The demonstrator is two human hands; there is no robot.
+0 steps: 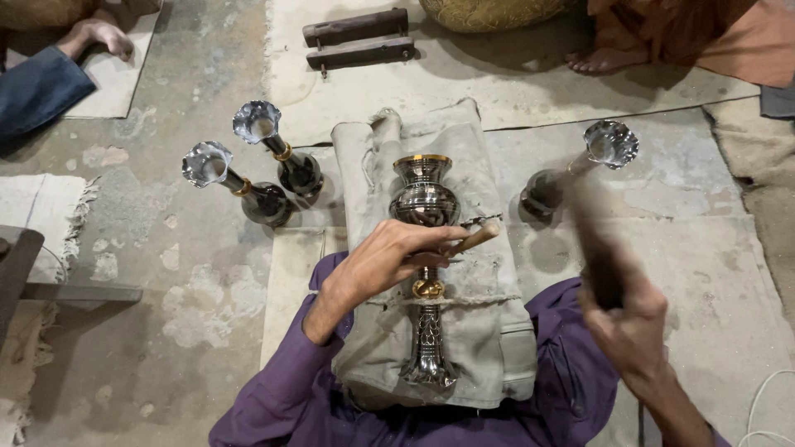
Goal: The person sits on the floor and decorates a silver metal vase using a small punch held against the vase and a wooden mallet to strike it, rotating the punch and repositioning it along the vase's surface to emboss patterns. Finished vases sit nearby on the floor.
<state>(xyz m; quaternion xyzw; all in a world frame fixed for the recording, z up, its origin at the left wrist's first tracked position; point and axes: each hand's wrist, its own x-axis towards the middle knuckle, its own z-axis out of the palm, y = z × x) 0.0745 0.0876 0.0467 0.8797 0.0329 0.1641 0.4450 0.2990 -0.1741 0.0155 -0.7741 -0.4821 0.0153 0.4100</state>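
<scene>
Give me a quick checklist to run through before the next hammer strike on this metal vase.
1. Vase resting on the cloth pad across the lap: ok, it lies along the pad.
2. Left hand holding the chisel with its tip at the vase body: ok.
3. Exact spot where the tip touches: cannot tell, too small to see.
4. Right hand gripping the hammer, raised: ok, though blurred by motion.
5. Finished vases, two at left and one at right, apart from the swing: ok for the left pair; the right one stands close to the hammer, not ok.
</scene>
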